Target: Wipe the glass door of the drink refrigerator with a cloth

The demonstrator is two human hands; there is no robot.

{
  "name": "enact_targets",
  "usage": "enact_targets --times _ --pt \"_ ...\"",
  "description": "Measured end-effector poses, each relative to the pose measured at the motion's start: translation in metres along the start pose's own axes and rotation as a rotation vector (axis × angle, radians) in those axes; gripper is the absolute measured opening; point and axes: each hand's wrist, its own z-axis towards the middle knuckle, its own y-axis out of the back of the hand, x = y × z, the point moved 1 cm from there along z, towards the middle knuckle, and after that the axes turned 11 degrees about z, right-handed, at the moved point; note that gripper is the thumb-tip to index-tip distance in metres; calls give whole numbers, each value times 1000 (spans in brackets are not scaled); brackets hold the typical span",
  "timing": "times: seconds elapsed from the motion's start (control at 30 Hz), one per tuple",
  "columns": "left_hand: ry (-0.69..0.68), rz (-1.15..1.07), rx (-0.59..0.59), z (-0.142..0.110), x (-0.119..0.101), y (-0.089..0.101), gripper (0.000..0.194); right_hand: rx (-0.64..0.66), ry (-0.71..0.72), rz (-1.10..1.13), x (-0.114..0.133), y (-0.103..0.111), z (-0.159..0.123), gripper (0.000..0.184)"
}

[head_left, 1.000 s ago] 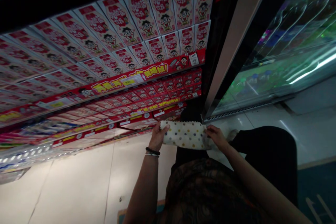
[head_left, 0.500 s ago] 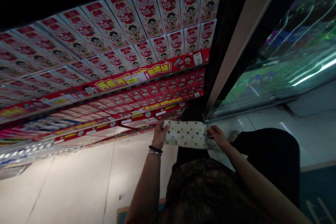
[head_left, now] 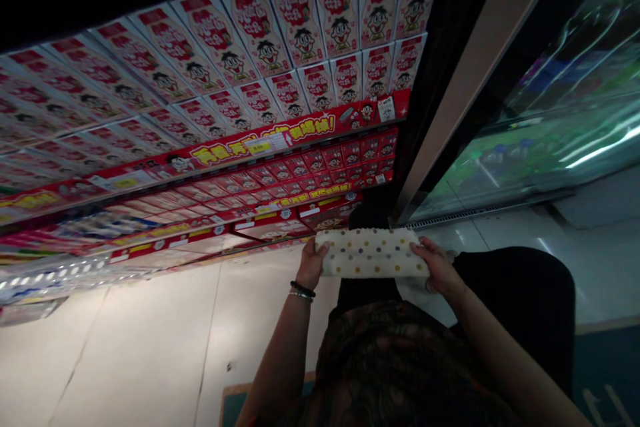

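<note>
A white cloth [head_left: 373,253] with yellow, grey and brown dots is stretched flat between my two hands, above my lap. My left hand [head_left: 311,263] pinches its left end, the thumb lying on top. Gripping the right end is my right hand [head_left: 439,265], its thumb also on the upper face and its other fingers mostly hidden beneath. The cloth looks folded into a long strip with a scalloped far edge. A dark bracelet and a silvery one circle my left wrist.
Ahead and to the left rise shelves of red-and-white drink cartons [head_left: 253,23], with smaller red boxes [head_left: 315,161] lower down. A glass-fronted cooler [head_left: 500,147] stands at the right. Pale floor tiles [head_left: 150,340] lie at lower left.
My right hand has moved right and now grips the cloth's end with its thumb on top. The cloth is spread longer and straighter. The view has shifted slightly.
</note>
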Motion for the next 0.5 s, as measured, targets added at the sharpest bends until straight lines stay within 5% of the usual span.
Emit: enact_targets --times 0.2,0.37,0.5 --pt "-161 189 -78 -3 -36 -18 63 -90 79 -17 46 12 -16 59" --pt "-91 301 -61 -11 -24 -32 59 -122 113 -215 53 9 -23 64" --pt "-31 264 -14 -24 -21 -34 64 -85 120 -230 63 -20 -27 57"
